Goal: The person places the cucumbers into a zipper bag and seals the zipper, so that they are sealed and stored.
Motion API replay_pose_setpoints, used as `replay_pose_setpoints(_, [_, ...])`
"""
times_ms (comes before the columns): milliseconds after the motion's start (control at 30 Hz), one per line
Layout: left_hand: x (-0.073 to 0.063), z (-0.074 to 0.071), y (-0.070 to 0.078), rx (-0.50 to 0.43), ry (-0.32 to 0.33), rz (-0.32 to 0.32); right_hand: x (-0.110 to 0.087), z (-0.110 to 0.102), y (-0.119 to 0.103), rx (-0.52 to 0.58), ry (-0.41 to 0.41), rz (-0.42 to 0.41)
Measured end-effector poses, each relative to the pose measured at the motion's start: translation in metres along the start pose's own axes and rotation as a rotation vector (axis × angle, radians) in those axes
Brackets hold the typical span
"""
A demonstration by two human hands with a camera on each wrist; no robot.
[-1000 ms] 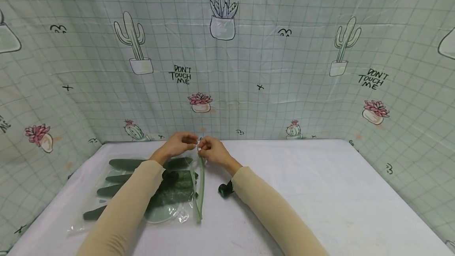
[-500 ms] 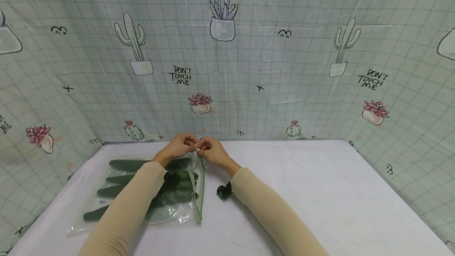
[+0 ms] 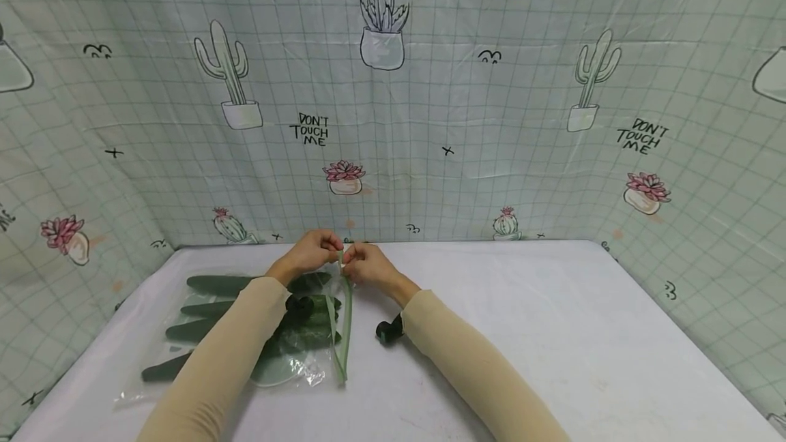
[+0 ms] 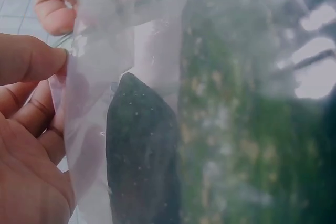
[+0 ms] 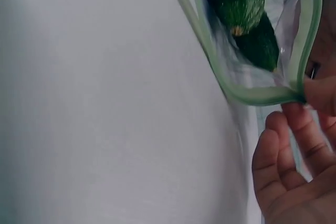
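Observation:
A clear zip bag (image 3: 138,391) lies flat at the table's left, with several dark green cucumbers (image 3: 221,284) inside. Its pale green zip strip (image 3: 347,322) runs along the right side, and the mouth gapes in the right wrist view. At the far end of that strip, my left hand (image 3: 310,251) pinches the bag's edge between thumb and fingers. Right beside it, my right hand (image 3: 370,266) pinches the strip's far corner. Through the plastic, the left wrist view shows a cucumber's tapered tip (image 4: 139,140) close up.
A white cloth covers the table (image 3: 522,333). Behind it hangs a grid-patterned curtain (image 3: 448,101) with cactus drawings, which also encloses both sides. A black wrist device (image 3: 388,332) sits under the right sleeve, another (image 3: 299,307) by the left cuff.
My left hand's fingertips, apart from the strip a second ago, have come to the bag's edge and pinch it. The right hand keeps its hold with only a small shift. The bag stays put.

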State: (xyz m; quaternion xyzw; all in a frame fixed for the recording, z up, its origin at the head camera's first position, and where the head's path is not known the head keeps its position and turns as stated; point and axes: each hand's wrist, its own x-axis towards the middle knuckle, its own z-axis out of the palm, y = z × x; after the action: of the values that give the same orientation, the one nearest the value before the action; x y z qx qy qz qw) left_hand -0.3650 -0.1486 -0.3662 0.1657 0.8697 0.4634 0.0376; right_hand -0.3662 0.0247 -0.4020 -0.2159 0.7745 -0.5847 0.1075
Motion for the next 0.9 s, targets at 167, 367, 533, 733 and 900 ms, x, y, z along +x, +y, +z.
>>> replay_pose_setpoints(167, [0.001,0.001,0.001,0.010,0.005,-0.016,-0.008,0.002,-0.001,-0.006,-0.026,0.057])
replay_pose_setpoints(367, [-0.002,-0.001,0.004,0.026,0.012,-0.055,-0.020,0.008,-0.001,-0.031,-0.038,0.161])
replay_pose_setpoints(533, [-0.003,-0.004,0.007,0.036,0.012,-0.071,-0.038,0.015,-0.006,-0.021,-0.048,0.227])
replay_pose_setpoints(733, [-0.002,-0.005,0.005,0.038,0.014,-0.061,-0.062,0.022,-0.008,0.076,-0.091,0.264])
replay_pose_setpoints(900, [-0.001,-0.004,0.002,0.031,0.015,-0.060,-0.083,0.026,-0.008,0.175,-0.137,0.299])
